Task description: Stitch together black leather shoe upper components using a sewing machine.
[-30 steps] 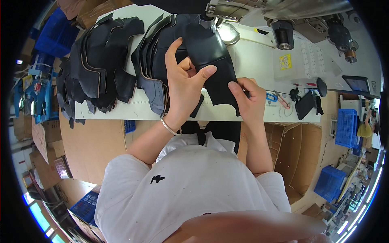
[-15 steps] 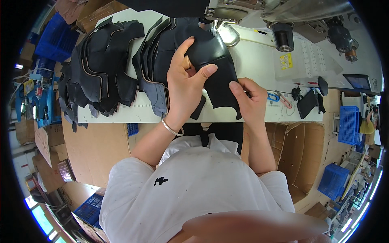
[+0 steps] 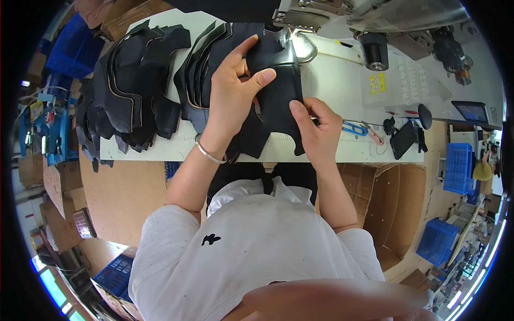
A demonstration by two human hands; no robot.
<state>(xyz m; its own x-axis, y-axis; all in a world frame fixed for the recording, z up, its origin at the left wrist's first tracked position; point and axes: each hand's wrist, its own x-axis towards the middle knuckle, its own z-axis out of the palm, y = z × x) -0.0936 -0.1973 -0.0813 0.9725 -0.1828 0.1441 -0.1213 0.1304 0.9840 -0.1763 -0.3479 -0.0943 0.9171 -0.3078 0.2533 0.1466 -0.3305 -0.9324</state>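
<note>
A black leather shoe-upper piece (image 3: pixel 281 99) lies between my hands, its far end under the presser foot (image 3: pixel 276 35) of a sewing machine (image 3: pixel 369 16). My left hand (image 3: pixel 230 91) grips its left edge, thumb on top and index finger stretched toward the foot. Lower down, my right hand (image 3: pixel 321 131) pinches the right edge between thumb and curled fingers. The piece's near edge curves into a pointed tip. Beside my left hand, a bundle of similar black pieces (image 3: pixel 198 75) partly runs beneath my wrist.
A stack of black leather pieces (image 3: pixel 128 80) covers the left of the white table (image 3: pixel 332 75). On the right are blue-handled scissors (image 3: pixel 353 128), a pink-handled tool (image 3: pixel 375 136) and a dark flat object (image 3: pixel 404 138). Cardboard boxes (image 3: pixel 396 203) stand below the table's front edge.
The leather piece has turned and shifted left, now lying straighter under the foot. Both hands moved left with it, the left one slightly forward.
</note>
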